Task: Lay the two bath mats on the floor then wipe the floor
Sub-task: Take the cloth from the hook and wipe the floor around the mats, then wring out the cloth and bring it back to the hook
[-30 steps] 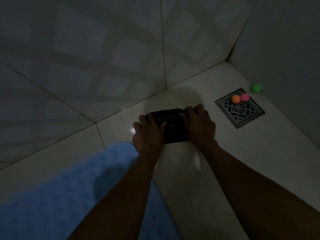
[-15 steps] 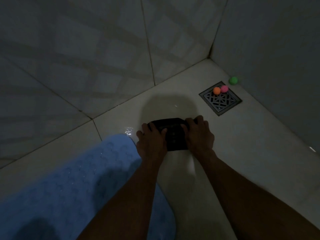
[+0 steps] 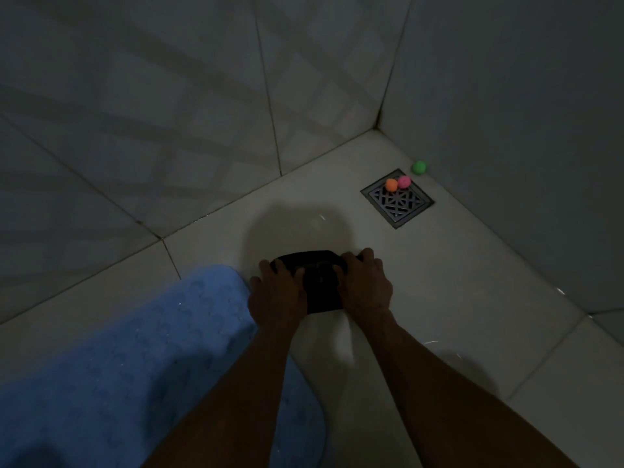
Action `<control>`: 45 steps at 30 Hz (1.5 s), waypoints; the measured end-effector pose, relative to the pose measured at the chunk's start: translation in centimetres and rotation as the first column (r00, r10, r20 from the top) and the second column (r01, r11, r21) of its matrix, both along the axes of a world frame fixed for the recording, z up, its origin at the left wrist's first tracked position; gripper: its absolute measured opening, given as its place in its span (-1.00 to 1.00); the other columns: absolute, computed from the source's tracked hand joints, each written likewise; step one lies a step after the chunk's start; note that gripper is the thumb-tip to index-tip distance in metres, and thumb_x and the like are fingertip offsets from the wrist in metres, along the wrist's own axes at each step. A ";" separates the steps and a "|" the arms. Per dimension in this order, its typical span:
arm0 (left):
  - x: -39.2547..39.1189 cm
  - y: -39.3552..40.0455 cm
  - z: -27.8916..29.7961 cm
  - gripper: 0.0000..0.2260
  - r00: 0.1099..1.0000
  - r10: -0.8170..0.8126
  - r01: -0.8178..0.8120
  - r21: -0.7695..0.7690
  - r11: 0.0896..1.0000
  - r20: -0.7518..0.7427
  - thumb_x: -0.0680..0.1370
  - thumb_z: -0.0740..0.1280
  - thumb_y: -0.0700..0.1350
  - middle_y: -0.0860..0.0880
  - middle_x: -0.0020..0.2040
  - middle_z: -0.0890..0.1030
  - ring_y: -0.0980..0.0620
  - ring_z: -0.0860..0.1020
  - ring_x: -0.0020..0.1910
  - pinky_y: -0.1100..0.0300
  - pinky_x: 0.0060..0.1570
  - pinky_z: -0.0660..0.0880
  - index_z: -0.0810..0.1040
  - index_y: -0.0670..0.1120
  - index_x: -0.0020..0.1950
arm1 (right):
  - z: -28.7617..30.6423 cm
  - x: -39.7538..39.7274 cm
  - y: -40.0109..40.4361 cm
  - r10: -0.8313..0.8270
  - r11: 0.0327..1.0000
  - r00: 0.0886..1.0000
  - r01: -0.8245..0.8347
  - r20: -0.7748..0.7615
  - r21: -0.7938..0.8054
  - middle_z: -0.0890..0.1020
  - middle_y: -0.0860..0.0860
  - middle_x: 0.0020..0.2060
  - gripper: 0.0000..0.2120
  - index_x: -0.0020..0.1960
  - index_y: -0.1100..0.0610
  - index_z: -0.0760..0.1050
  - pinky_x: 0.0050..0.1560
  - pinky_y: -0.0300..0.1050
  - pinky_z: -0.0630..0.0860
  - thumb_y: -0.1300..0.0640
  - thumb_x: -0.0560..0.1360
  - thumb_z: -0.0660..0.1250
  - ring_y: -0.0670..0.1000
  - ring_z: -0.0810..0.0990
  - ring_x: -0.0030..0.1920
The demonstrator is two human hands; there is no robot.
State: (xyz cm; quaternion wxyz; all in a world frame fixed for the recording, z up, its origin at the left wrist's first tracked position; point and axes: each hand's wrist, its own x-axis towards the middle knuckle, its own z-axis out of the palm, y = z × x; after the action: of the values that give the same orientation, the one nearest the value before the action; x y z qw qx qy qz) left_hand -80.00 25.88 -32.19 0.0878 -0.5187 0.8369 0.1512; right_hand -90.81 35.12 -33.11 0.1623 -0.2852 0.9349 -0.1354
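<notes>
Cloth: a dark folded cloth (image 3: pixel 320 285) lies flat on the pale floor tile (image 3: pixel 439 292), between the blue bath mat and the corner drain; this is the wiping tool, and the step in hand looks like the floor wipe.
Left hand: the left hand (image 3: pixel 275 295) rests on the cloth's left edge with fingers spread and fairly straight, its grip apart, pressing down rather than clutching.
Right hand: the right hand (image 3: pixel 366 285) covers the right edge, fingertips bent over the far side; its grip also reads as a flat press, though the dim light hides detail.
Blue bath mat: the blue bath mat (image 3: pixel 118 366) lies spread on the floor just beside the left hand; a second mat is not in view.
Doing it well: keep both palms' weight even so the cloth stays folded, work in overlapping strokes, and stop short of the mat edge so it does not ruck up.
Hazard: the steel drain grate (image 3: pixel 398 199) holds an orange ball (image 3: pixel 391 184) and a pink ball (image 3: pixel 403 181), with a green ball (image 3: pixel 419 167) near the wall; a long push could knock them.
</notes>
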 end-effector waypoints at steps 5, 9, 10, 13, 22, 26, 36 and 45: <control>0.5 -0.3 0.3 -0.60 1.000 -0.025 0.025 0.085 0.996 0.001 0.68 0.11 0.07 -0.16 0.39 0.32 -0.24 0.42 0.30 -0.04 0.02 0.46 0.37 -0.14 0.42 | 0.3 0.6 0.4 -0.027 1.000 0.999 0.027 0.027 0.000 0.43 0.10 0.18 -0.66 0.27 0.03 0.48 -0.08 0.00 0.49 -0.11 0.62 0.15 0.15 0.44 0.20; 0.9 -0.6 0.9 -0.61 0.998 -0.052 0.047 0.158 0.986 0.028 0.64 0.23 -0.05 -0.17 0.43 0.29 -0.24 0.42 0.34 -0.07 0.10 0.46 0.36 -0.13 0.44 | 0.5 0.8 0.6 -0.046 0.999 0.997 0.046 0.068 -0.001 0.44 0.11 0.15 -0.69 0.23 0.04 0.49 -0.06 0.02 0.50 -0.10 0.60 0.18 0.17 0.47 0.15; 0.9 -0.7 1.0 -0.61 0.997 -0.062 0.055 0.168 0.984 0.035 0.64 0.23 -0.06 -0.17 0.44 0.29 -0.24 0.42 0.35 -0.07 0.11 0.46 0.35 -0.14 0.44 | 0.6 0.9 0.6 -0.049 0.999 0.996 0.050 0.080 -0.002 0.44 0.11 0.14 -0.69 0.22 0.04 0.50 -0.05 0.03 0.51 -0.09 0.59 0.19 0.17 0.49 0.14; 1.2 -0.7 1.1 -0.61 0.996 -0.083 0.074 0.173 0.982 0.042 0.61 0.24 -0.12 -0.18 0.43 0.30 -0.23 0.44 0.32 -0.04 0.06 0.47 0.36 -0.15 0.43 | 0.7 1.1 0.8 -0.052 0.999 0.993 0.052 0.109 -0.001 0.46 0.12 0.12 -0.71 0.19 0.06 0.51 -0.04 0.01 0.52 -0.07 0.59 0.20 0.18 0.51 0.11; 1.7 -1.9 0.5 -0.67 0.989 -0.146 0.140 0.187 0.972 0.018 0.58 0.19 -0.24 -0.21 0.35 0.40 -0.19 0.45 0.30 -0.03 0.18 0.49 0.41 -0.23 0.35 | 0.7 1.5 0.7 -0.084 0.996 0.978 0.086 0.189 -0.004 0.51 0.11 0.14 -0.75 0.18 0.14 0.51 -0.03 -0.08 0.46 0.03 0.59 0.22 0.16 0.56 0.10; 1.1 -2.2 1.7 -0.62 0.993 -0.076 0.092 0.199 0.976 -0.090 0.58 0.22 -0.21 -0.19 0.37 0.41 -0.20 0.46 0.31 -0.03 0.22 0.47 0.43 -0.12 0.41 | 1.3 0.8 0.0 -0.087 0.995 0.973 0.097 0.216 -0.037 0.54 0.14 0.15 -0.75 0.16 0.17 0.52 0.05 -0.04 0.47 0.05 0.56 0.26 0.20 0.56 0.13; 0.7 -5.0 7.3 -0.54 0.926 0.115 -0.018 0.261 0.965 -0.360 0.62 0.27 -0.18 -0.24 0.45 0.38 -0.20 0.40 0.39 0.04 0.35 0.34 0.31 -0.21 0.51 | 6.5 0.7 -3.5 -0.035 0.987 0.986 0.059 0.161 -0.151 0.55 0.22 0.16 -0.75 0.19 0.29 0.48 0.05 -0.04 0.46 0.18 0.58 0.25 0.20 0.52 0.16; 2.1 -11.2 14.0 -0.76 0.645 0.616 -0.208 0.672 0.711 -0.452 0.57 0.30 -0.23 -0.05 -0.26 0.44 0.03 0.43 -0.33 0.05 -0.03 0.58 0.36 -0.07 -0.27 | 13.7 0.0 -8.1 -0.050 0.922 0.930 0.183 0.364 -0.341 0.66 0.24 0.00 -0.75 0.06 0.40 0.60 0.07 0.03 0.57 0.23 0.52 0.29 0.21 0.63 0.04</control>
State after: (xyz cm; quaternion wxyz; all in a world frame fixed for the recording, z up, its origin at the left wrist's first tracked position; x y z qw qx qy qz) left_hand -77.94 14.66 -18.18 -0.0978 -0.5676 0.5790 0.5771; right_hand -90.79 27.04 -19.39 0.2603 -0.2251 0.8645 -0.3664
